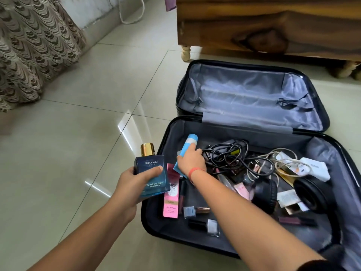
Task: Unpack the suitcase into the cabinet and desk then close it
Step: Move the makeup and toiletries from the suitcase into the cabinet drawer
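Step in hand: unpacking, item pickup. The suitcase point(146, 218) lies open flat on the tiled floor point(78, 133), just in front of a wooden unit point(273, 26); it can't be confirmed whether this is the cabinet.

L/R status:
- Left hand point(134, 184): fingers and thumb wrapped round a cologne bottle point(151, 173), held over the floor just beside the case's left rim.
- Right hand point(192, 161): fingers curled round a blue can point(185, 151), inside the near half of the case.

Contents:
- Far half point(254, 94): grey lining and straps only.
- Near half: tangled black cables point(228, 153), white charger point(316, 169) w/ cord, headphones point(310, 194), pink box point(171, 200), nail polish bottles point(205, 225), misc. small cosmetics.

Est. progress: approx. mid-task, since many items remain.

Next move calls for: lifting the can clear of the cables, then carrying both items to cabinet/desk. Closing not yet possible.
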